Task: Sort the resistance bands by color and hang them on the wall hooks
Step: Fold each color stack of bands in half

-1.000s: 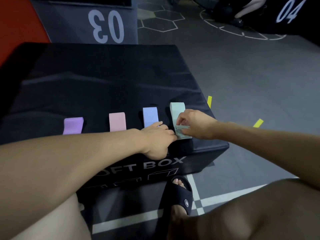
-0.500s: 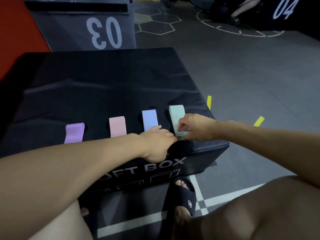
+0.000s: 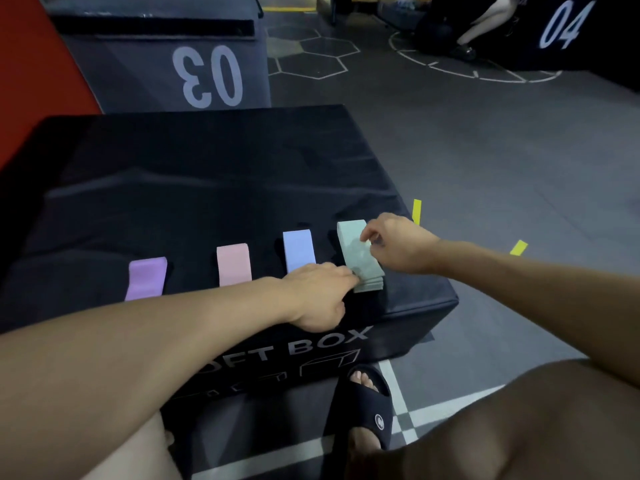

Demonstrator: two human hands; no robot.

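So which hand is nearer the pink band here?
Left. The left hand lies just right of the pink band, fingertips at the green stack's near end. The right hand is farther right, pinching that stack's right edge, beyond the blue band.

The scene is dim, with soft overhead light leaving a faint sheen across the black padded vinyl box (image 3: 214, 188). Shadows are weak and diffuse. Wide-angle distortion bends the edges, and the near forearms and knee look soft and blurred.
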